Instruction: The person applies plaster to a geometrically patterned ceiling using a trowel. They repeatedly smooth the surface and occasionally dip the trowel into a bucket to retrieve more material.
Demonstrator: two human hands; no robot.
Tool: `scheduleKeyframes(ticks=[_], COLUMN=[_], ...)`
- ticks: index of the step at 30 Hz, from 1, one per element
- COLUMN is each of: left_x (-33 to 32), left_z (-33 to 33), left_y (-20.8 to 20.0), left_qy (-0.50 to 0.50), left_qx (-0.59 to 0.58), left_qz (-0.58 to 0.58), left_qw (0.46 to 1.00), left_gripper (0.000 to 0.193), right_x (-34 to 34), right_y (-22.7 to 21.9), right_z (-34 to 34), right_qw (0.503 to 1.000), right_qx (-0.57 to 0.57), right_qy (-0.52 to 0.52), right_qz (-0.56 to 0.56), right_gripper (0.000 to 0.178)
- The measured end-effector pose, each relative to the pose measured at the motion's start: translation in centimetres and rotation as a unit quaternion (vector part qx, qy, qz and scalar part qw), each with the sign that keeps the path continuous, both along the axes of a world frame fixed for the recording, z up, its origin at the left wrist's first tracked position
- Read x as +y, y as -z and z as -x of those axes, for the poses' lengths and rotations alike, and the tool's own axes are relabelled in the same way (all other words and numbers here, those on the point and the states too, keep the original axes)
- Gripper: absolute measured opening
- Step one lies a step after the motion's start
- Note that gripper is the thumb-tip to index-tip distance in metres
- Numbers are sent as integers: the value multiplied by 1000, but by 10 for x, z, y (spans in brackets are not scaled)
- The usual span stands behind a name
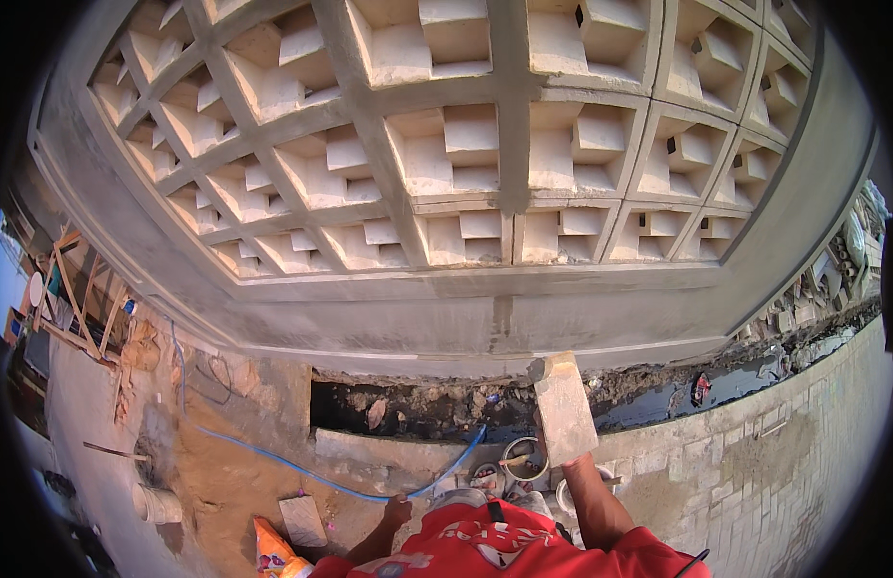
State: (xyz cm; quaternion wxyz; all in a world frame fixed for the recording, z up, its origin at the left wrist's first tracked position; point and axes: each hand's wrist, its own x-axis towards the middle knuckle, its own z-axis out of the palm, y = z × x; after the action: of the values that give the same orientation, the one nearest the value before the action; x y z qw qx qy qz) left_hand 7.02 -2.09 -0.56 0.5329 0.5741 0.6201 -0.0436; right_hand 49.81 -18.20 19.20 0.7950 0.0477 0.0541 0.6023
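My right hand [579, 464] grips a flat, pale rectangular board [566, 409] by its near end, with the fingers mostly hidden by it. The board reaches out over the ditch toward the wall, and grey mortar marks its far left corner. Down at my left side, my left hand [398, 511] is closed, with nothing seen sticking out of it, next to a blue hose [283, 463]. Ahead stands a grey plastered wall [389, 326] with a lattice of cream breeze blocks [461, 144]. A bucket [526, 451] with a wooden-handled tool in it stands by my feet.
Between me and the wall runs a ditch [408, 409] with rubble and dark water. A second pail [565, 496] is partly hidden by my right arm. On the left lie an orange bag [276, 551], a flat slab [303, 521] and a white bucket [157, 504]. Brick paving [755, 462] extends right.
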Motion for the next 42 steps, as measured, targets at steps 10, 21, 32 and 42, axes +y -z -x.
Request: scheduleKeyframes(ticks=[10, 21, 32, 42], left_x=[5, 130, 282, 340], left_z=[-87, -221, -343, -411], left_y=[-76, -330, -528, -542], left_qy=[180, 392, 538, 595], left_qx=[-42, -192, -152, -163], left_qz=[-213, -531, -755, -763], left_qw=[959, 727, 344, 196], left_gripper=[35, 39, 50, 62], right_x=[-47, -45, 105, 226], right_y=[15, -20, -82, -73], right_z=[-5, 11, 17, -18], right_qw=[996, 975, 954, 899], right_qx=[-72, -156, -210, -192], right_qy=[51, 128, 213, 382], right_qz=[31, 90, 20, 98], right_gripper=[46, 49, 54, 55])
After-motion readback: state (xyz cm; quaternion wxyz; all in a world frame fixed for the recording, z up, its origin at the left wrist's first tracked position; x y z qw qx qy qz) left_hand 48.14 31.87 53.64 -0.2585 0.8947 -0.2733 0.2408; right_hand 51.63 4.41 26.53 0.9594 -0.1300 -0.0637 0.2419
